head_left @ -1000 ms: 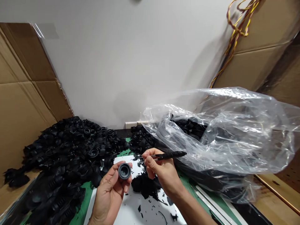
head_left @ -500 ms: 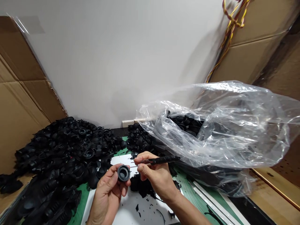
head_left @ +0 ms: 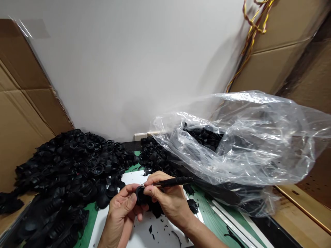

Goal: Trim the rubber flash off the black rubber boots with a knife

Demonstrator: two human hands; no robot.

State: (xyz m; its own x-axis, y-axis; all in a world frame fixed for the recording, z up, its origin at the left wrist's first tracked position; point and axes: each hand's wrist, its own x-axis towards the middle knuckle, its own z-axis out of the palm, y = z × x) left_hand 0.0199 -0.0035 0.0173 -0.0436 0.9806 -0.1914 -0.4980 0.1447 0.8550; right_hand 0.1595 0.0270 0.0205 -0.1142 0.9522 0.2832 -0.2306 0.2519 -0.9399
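Between the thumb and fingers of my left hand [head_left: 121, 210] is a round black rubber part [head_left: 140, 195]. My right hand [head_left: 168, 198] is closed on a slim black-handled tool [head_left: 177, 181], whose handle points off to the right. Its tip is hidden behind my right fingers, right at the rim of the rubber part; I cannot make out whether it is a blade or tweezers. Both hands meet above a white board [head_left: 144, 229], where black scraps [head_left: 152, 230] lie scattered. Part of the rubber piece is covered by my right thumb.
To the left, a large heap of black rubber parts [head_left: 77, 162] spreads over the green mat [head_left: 89, 220]. A clear plastic bag [head_left: 258, 137] holding more parts stands at the right. White strips [head_left: 230, 220] lie below it. Cardboard [head_left: 28, 79] flanks the grey wall.
My right hand has moved left and slightly down, bringing the tool against the rubber part. The part has turned, so its open face no longer points at me.
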